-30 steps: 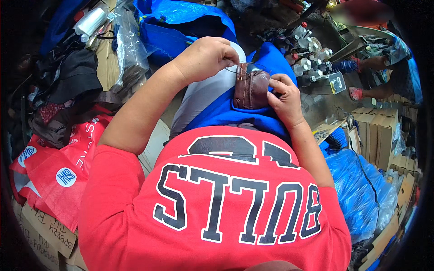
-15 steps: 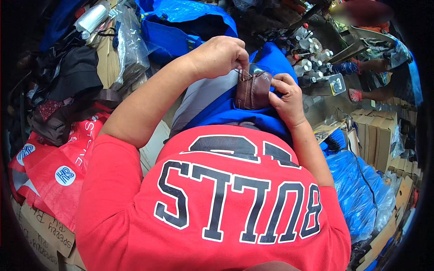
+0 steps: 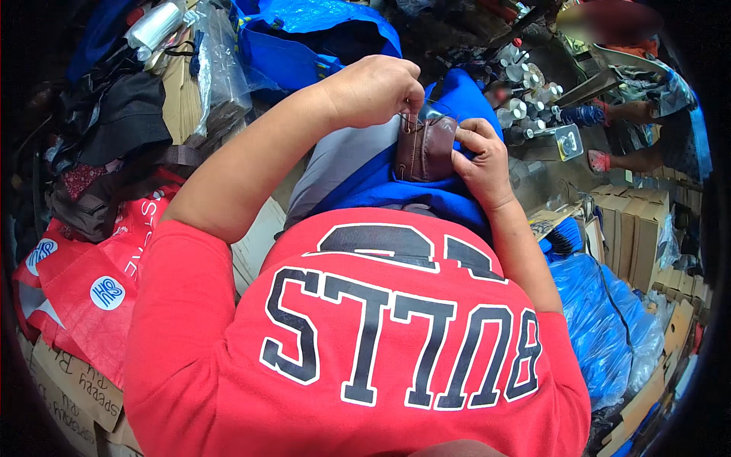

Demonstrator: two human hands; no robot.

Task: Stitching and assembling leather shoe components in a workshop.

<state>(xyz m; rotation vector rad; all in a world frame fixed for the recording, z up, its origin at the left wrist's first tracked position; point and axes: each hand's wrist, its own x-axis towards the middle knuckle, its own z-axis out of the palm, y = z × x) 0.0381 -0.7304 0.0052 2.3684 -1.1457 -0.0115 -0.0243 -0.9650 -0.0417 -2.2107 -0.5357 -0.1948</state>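
Observation:
A dark brown leather shoe (image 3: 428,150) with a thin lace threaded along its side rests on the blue cloth (image 3: 343,190) over my lap. Above its left edge, my left hand (image 3: 386,90) is closed in a pinch on what looks like the shoe's lace; the fingertips partly cover it. My right hand (image 3: 483,162) grips the shoe's right side, thumb and bent fingers against the leather. The far end of the shoe, near my left fingertips, is partly hidden.
Left are a blue bag (image 3: 320,38), clear plastic wrap (image 3: 221,76), dark cloth (image 3: 118,118) and a red bag (image 3: 84,282). Right are white-capped bottles (image 3: 525,107), cardboard boxes (image 3: 628,228) and a blue plastic bundle (image 3: 598,327). Another person's legs (image 3: 643,160) show at far right.
My left hand has risen slightly and moved a little to the right. The shoe and my right hand have shifted slightly up and left, with the grip kept.

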